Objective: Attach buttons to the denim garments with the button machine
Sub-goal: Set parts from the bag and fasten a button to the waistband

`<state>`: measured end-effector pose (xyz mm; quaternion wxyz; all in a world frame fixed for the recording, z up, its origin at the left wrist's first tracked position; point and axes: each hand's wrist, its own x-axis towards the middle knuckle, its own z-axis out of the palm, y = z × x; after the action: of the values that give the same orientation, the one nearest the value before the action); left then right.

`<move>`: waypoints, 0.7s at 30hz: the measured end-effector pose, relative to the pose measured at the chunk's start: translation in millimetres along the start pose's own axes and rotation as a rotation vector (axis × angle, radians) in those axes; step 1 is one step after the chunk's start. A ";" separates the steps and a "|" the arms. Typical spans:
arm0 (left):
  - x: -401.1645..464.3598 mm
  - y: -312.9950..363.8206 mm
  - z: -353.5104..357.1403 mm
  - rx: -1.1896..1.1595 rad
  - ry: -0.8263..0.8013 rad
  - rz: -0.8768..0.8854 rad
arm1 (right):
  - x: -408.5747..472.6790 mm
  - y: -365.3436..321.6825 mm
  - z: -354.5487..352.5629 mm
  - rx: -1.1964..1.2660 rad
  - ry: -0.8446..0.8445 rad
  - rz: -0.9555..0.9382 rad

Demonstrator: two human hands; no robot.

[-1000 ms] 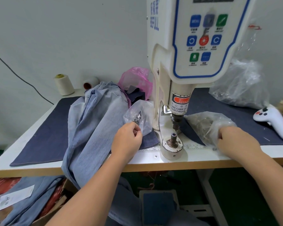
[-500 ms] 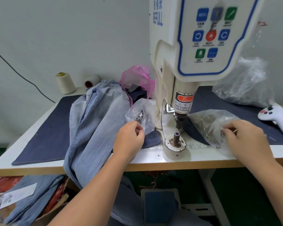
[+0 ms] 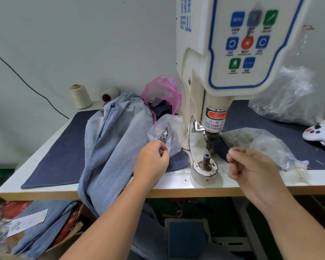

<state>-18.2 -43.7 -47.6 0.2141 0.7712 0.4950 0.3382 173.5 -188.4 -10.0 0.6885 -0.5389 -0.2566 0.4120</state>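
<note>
The right hand has come out of the clear bag right of the button machine, fingertips pinched as if on a button, though none shows. The left hand pinches the small bag; the jeans lie left, unloaded.

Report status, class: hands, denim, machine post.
Left hand pinching parts bag. Right hand pinching something small. Denim beside lower post, not loaded. Post clear.

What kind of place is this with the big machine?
Probably a clothing factory workstation. A button machine stands on the table, pale denim jeans lie draped over it, and thread cones sit by the wall.
</note>
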 end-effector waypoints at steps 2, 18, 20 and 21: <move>0.2 -0.4 0.3 -0.010 0.005 -0.004 | -0.6 0.4 9.8 0.029 -0.026 0.030; 1.2 -2.1 1.8 -0.010 0.011 -0.003 | 0.9 7.2 32.2 -0.033 0.013 -0.091; 1.0 -2.1 1.6 -0.010 0.010 0.002 | 0.1 8.0 32.5 0.010 -0.016 -0.105; 0.9 -2.2 1.5 -0.009 0.010 0.003 | -0.5 8.3 32.6 0.030 -0.025 -0.114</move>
<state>-18.2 -42.0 -49.9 0.2146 0.7691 0.4935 0.3447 144.8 -170.9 -8.5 0.7155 -0.5079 -0.2892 0.3827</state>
